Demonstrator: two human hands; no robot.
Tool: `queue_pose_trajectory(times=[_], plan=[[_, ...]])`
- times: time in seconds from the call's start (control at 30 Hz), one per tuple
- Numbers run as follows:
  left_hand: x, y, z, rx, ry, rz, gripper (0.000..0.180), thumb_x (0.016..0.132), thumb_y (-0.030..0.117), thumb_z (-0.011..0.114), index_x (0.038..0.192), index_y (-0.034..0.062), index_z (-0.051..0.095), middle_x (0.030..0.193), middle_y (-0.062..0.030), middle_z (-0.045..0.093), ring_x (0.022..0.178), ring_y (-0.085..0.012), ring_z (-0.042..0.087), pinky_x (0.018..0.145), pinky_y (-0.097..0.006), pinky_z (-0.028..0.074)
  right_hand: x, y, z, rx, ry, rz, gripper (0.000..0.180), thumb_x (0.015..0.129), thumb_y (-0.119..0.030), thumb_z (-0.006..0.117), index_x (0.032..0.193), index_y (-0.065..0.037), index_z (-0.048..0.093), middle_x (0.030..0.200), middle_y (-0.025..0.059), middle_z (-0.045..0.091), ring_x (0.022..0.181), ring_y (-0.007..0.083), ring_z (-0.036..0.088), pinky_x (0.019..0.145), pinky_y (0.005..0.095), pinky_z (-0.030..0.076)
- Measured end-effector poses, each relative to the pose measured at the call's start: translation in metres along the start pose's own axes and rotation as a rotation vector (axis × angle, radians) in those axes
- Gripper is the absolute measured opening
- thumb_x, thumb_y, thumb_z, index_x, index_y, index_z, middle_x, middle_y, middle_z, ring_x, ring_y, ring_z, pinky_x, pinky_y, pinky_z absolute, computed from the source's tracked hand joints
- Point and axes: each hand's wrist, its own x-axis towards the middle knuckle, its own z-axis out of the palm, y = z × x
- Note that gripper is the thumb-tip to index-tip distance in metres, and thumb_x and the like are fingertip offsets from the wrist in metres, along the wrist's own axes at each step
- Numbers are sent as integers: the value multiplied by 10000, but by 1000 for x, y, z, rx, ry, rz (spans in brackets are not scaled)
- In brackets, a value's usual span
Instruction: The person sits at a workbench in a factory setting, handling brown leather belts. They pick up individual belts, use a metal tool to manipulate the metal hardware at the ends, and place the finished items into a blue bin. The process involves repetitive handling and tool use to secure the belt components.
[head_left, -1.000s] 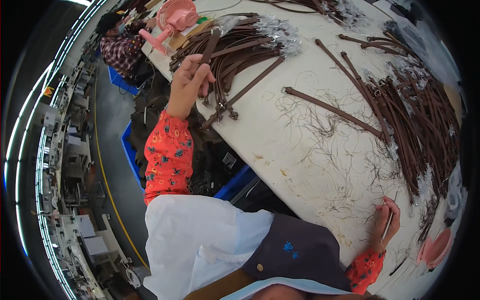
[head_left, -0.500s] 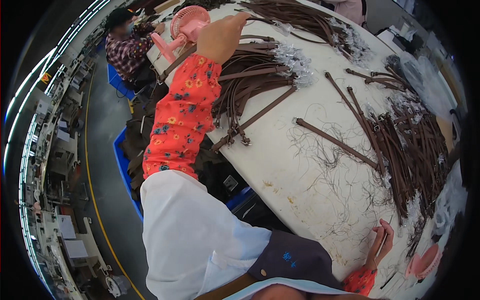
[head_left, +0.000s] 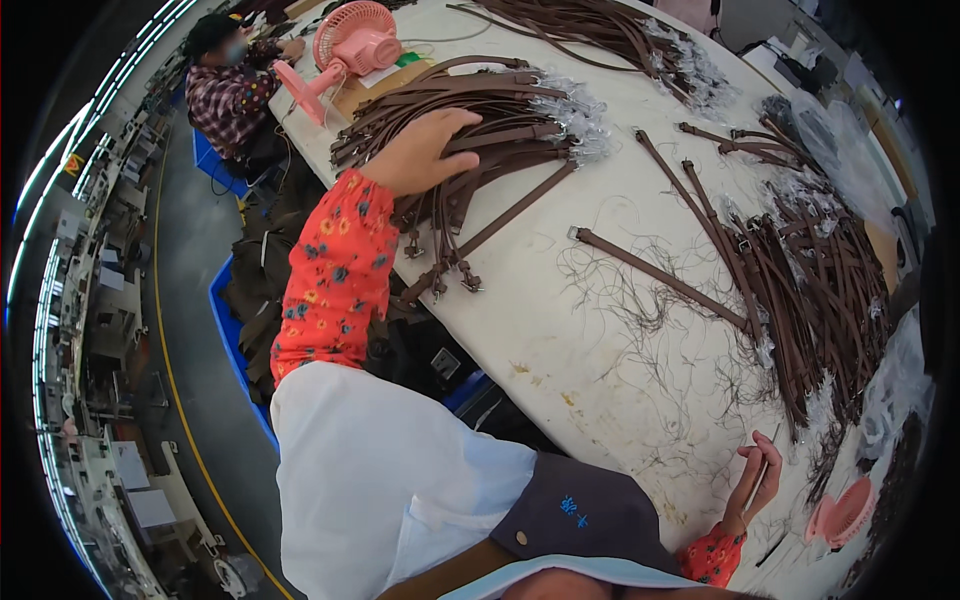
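Note:
My left hand [head_left: 425, 152] is over the near-left end of a pile of brown straps [head_left: 500, 105] with small metal buckles. Its thumb and fingers are apart, and nothing shows between them. Whether it touches the straps I cannot tell. Clear plastic bits [head_left: 575, 115] cover the pile's right ends. At the lower right, my right hand [head_left: 750, 488] is closed on a slim, pointed metal tool [head_left: 765, 465], its exact kind hidden by the fingers. A single brown strap [head_left: 660, 280] lies mid-table, its right end at a large heap of buckled straps [head_left: 815, 290].
Loose dark threads [head_left: 650, 330] litter the white table [head_left: 570, 360]. A pink fan [head_left: 357, 40] stands at the far left, another pink fan [head_left: 843, 512] at the lower right. More straps [head_left: 570, 35] lie at the back. A co-worker [head_left: 230, 95] sits beyond the far left corner.
My left hand has come back from beyond the strap pile, near the pink fan, and is now lower over the straps with fingers spread. My right hand keeps its hold on the tool.

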Motion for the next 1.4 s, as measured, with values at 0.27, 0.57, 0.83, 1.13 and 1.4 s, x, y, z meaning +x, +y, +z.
queue_pose_trajectory(times=[0.27,0.57,0.83,1.13,1.4], plan=[[-101,71,58,261,-168,-195,877,835,416,672,1559,117,278,1625,-202,196,1525,-375,128,1206,-588,108,12,3,20,76,-73,-42,153,1015,-76,536,1131,9,587,1174,185,657,848,140,650,931,326,485],[-86,44,57,566,-152,-12,640,866,110,594,1481,84,419,1550,-125,400,1502,-285,254,1222,-566,95,8,-3,20,64,-19,-52,143,1011,-70,532,1118,7,588,1155,179,659,818,138,647,924,332,489],[-22,49,114,477,23,112,645,977,422,532,1518,110,370,1610,-88,296,1513,-267,203,1218,-576,75,11,-2,24,71,-21,-28,130,989,-60,547,1092,10,582,1090,220,665,862,194,660,953,393,491],[61,4,139,677,158,-46,715,954,429,577,1558,164,298,1639,-64,228,1522,-324,142,1189,-615,144,6,1,23,68,3,27,162,1008,-75,528,1126,21,583,1173,182,647,854,159,630,930,348,489],[94,11,150,537,170,-247,743,925,356,648,1550,147,305,1627,-133,231,1518,-346,149,1176,-649,133,15,-20,31,37,-9,-2,197,1033,-108,504,1171,7,585,1158,159,639,832,136,583,957,342,453]])
